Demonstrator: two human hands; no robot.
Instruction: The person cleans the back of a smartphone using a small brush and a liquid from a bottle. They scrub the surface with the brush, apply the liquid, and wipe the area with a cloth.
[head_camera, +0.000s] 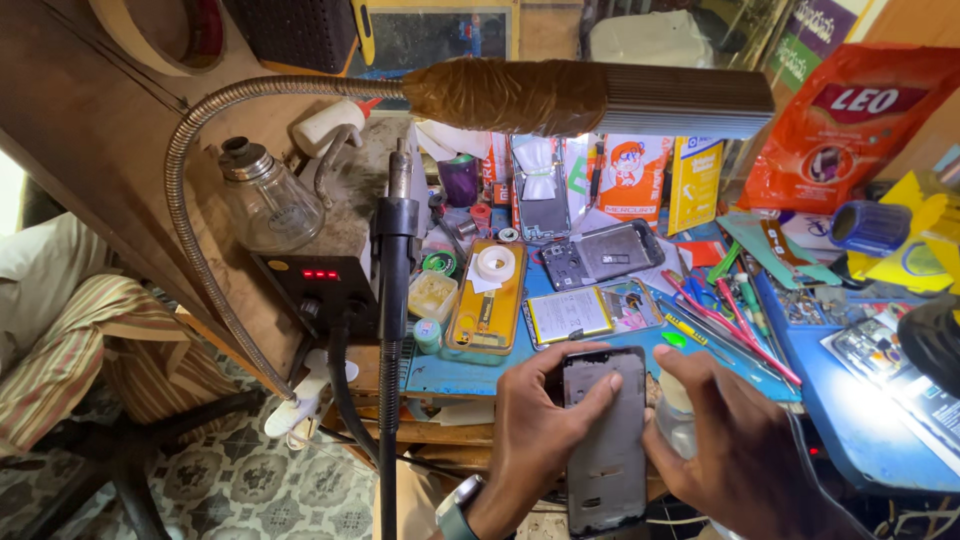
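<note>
The left hand (535, 425) grasps a dark phone frame (604, 440) along its left edge, thumb laid across the upper front face and the other fingers wrapped behind; a wristwatch (455, 510) sits on that wrist. The frame is held upright in portrait position, between the two hands, at the near edge of the workbench. The right hand (735, 440) is at the frame's right edge, thumb touching it near the top corner; a small clear bottle (677, 415) lies against the palm side of this hand, and whether the fingers are closed on it cannot be told, as they are turned away from the camera. Just beyond the left hand, on the blue work mat (850, 410), lie a flat phone battery (570, 315) and, just beyond that, an opened phone back (605, 252) with its inner parts exposed. To the left of the battery, a yellow tray (487, 310) carries a roll of white tape (494, 262). Beyond the right hand, red-handled tweezers (730, 325) and other hand tools lie scattered on the mat. Well to the left of the left hand stand a hot-air station (320, 275) with a red display, its black handle (395, 240) upright in a holder, and a glass spirit lamp (262, 200). A gooseneck desk lamp (600, 98) hangs above the bench, its head wrapped in brown tape.
</note>
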